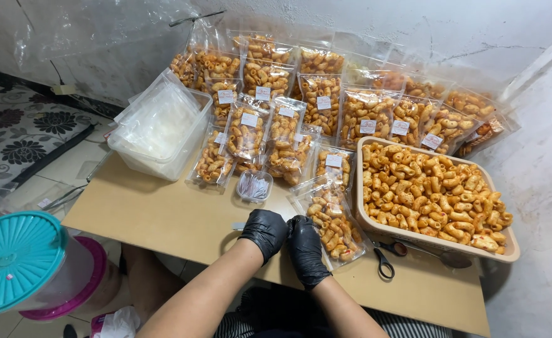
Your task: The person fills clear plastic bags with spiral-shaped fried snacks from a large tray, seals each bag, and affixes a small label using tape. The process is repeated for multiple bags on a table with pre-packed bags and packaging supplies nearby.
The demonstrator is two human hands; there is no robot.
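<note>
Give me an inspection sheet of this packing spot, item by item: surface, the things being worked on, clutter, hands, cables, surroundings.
Surface: low brown board set on a tiled floor.
Job's things: clear snack bag lying flat at the hands; beige tray heaped with orange macaroni snacks; filled labelled bags stacked behind.
Clutter: scissors and a spoon by the tray; small cup; clear tub of empty bags.
Hands: left hand and right hand, both in black gloves, pressing the bag's edge.
Cables: nothing seen.
Surroundings: white wall, plastic sheeting, floral mat, teal-lidded container.
</note>
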